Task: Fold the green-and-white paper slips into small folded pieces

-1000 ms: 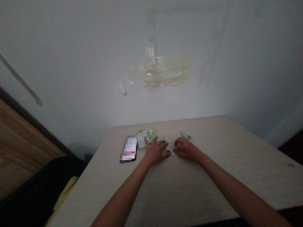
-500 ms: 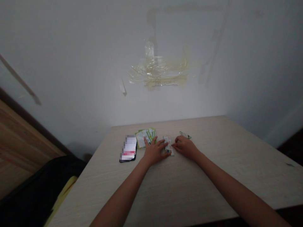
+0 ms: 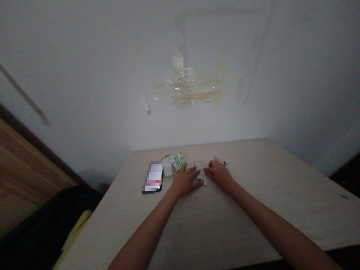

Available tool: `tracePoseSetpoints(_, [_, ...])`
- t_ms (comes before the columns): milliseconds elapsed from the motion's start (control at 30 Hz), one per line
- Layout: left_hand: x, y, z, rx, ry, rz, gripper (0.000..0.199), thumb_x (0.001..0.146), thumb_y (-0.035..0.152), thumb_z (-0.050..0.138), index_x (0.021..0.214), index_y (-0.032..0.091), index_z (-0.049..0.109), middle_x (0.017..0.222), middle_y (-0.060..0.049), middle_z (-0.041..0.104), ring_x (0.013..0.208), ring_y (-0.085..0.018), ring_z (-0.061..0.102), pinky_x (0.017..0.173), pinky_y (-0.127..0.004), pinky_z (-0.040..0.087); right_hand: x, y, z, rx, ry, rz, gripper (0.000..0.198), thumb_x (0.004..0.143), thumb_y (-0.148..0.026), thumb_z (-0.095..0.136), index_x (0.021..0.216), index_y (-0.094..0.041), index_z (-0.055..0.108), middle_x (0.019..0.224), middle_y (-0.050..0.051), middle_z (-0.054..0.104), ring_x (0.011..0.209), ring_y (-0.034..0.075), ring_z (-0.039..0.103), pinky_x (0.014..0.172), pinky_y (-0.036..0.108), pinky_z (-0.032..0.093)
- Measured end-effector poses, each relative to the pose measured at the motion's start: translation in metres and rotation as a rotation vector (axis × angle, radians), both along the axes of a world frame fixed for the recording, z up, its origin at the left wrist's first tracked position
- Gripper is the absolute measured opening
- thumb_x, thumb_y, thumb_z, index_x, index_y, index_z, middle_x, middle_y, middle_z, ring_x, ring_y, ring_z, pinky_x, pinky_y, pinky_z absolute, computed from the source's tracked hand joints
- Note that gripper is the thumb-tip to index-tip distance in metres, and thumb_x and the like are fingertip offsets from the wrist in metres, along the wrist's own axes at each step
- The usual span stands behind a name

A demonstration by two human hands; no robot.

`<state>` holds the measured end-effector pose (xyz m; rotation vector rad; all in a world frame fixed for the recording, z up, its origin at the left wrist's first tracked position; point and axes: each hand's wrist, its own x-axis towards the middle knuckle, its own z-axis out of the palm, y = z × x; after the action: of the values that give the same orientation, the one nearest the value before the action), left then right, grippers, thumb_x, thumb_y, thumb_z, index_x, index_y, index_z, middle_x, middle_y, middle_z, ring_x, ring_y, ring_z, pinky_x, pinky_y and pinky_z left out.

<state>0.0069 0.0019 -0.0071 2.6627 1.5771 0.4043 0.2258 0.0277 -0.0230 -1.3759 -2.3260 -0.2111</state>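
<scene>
Drawing inward over the past second, the right hand point(image 3: 221, 175) is bringing bunched fingers to the slim card's point(image 3: 201, 175) right edge; whether they are gripping is unclear. Opposite, the left hand's point(image 3: 181, 183) spread fingers are spanning its left edge and the green card pile point(image 3: 174, 160). Tabletop point(image 3: 225, 225) is stretching wide rightward and nearward of both.

To your left, the phone point(image 3: 154, 175) and overlapping cards point(image 3: 168, 165) are blocking the way beside your left grip point(image 3: 183, 181). The narrow card point(image 3: 201, 175) is filling the gap to your right grip point(image 3: 220, 174). The wall point(image 3: 202, 125) is closing the far side; the desk point(image 3: 222, 225) is offering room between your arms point(image 3: 156, 221) and rightward.
</scene>
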Motion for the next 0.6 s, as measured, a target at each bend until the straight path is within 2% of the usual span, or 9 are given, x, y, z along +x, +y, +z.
tracePoseSetpoints(167, [0.0006,-0.0008,0.0030,-0.002,-0.009,-0.006,0.054,0.083,0.072,0.041,0.129,0.048,0.051,0.140,0.004,0.053,0.138,-0.036,0.029,0.099,-0.080,-0.014,0.0048,-0.0030,-0.0029,-0.023,0.071,0.039,0.024,0.091,-0.038,0.056,0.106,-0.030,0.072,0.100,0.008,0.059,0.092,0.020,0.056,0.083,0.034,0.044])
tracePoseSetpoints(300, [0.0015,-0.0017,0.0051,0.023,-0.041,-0.025,0.039,0.089,0.062,0.041,0.118,0.045,0.060,0.129,0.004,0.061,0.135,-0.033,0.035,0.099,-0.079,-0.016,0.0076,-0.0053,-0.0065,-0.024,0.154,0.130,0.023,0.092,-0.032,0.054,0.092,-0.024,0.076,0.100,0.008,0.061,0.095,0.020,0.057,0.087,0.036,0.045])
tracePoseSetpoints(400, [0.0030,-0.0029,0.0059,0.026,-0.041,-0.037,0.040,0.085,0.062,0.051,0.116,0.041,0.062,0.124,0.001,0.064,0.132,-0.032,0.038,0.100,-0.077,-0.015,0.0075,-0.0071,-0.0061,-0.023,0.194,0.183,0.025,0.093,-0.030,0.054,0.085,-0.022,0.076,0.100,0.008,0.062,0.095,0.020,0.057,0.089,0.036,0.046])
tracePoseSetpoints(600, [0.0039,-0.0025,0.0041,-0.023,-0.012,-0.020,0.049,0.084,0.064,0.050,0.129,0.047,0.051,0.139,0.003,0.054,0.137,-0.036,0.031,0.099,-0.079,-0.014,0.0058,-0.0055,-0.0036,0.012,0.175,0.108,0.025,0.091,-0.032,0.056,0.082,-0.022,0.077,0.102,0.010,0.062,0.097,0.022,0.056,0.090,0.039,0.046])
